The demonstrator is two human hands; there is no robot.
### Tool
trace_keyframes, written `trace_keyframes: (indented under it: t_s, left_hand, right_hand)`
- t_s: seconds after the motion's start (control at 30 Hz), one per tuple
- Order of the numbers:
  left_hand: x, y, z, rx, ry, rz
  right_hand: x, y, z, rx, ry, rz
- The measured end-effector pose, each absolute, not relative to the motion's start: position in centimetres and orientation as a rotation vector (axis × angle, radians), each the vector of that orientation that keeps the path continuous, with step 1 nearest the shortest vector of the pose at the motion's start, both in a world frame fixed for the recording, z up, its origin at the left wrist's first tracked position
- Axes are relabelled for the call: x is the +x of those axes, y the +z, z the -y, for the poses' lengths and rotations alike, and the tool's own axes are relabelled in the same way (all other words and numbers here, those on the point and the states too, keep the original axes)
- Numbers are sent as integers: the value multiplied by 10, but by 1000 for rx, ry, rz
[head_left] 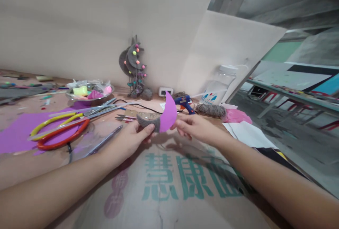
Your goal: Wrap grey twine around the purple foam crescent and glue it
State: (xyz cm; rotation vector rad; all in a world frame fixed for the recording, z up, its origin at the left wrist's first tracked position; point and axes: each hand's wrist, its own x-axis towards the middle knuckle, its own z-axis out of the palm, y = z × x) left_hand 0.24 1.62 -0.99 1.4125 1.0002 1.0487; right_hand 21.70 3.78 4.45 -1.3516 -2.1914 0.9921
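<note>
A purple crescent (169,114) is raised above the cardboard, its left part wrapped in grey yarn (156,124). My left hand (137,133) pinches the wrapped part between thumb and fingers. At the crescent's right edge is my right hand (194,128), its fingers curled and close together; what they hold, if anything, is too small to make out. Under both hands lies the cardboard (127,200) with green and pink printing.
Scissors with yellow and red handles (63,130) lie left on purple sheets (16,133). Behind are a bowl (90,96), a grey moon ornament (135,63), a blue glue gun (185,102), a yarn bundle (210,110) and a clear bottle (218,86). White cloth (250,135) lies right.
</note>
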Motion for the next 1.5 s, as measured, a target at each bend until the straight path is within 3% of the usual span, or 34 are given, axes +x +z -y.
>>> trace_keyframes:
  t_s: [0.3,0.7,1.0,1.13,1.37,1.5]
  left_hand:
    - [1,-10,-18,1551,1025,-994]
    - [-3,-11,-17,1650,872,-1207]
    - [-2,-13,-19,1599,945,-1127]
    - [-2,-14,-19,1530,988,-1068]
    - [1,-14,-20,1385,1051,-1044]
    - [1,-13,-20,1390,1044,-1040]
  right_hand:
    - [181,13,-22,-1274,1221,1783]
    - [187,17,-19,-1274,1239,1959]
    - [194,21,-23,-1224,1450,2108]
    - [207,28,-31,-1293,1227,2298]
    - [250,67,-57,-1582,251,2441]
    - [276,78,-70,-1668,338,2462]
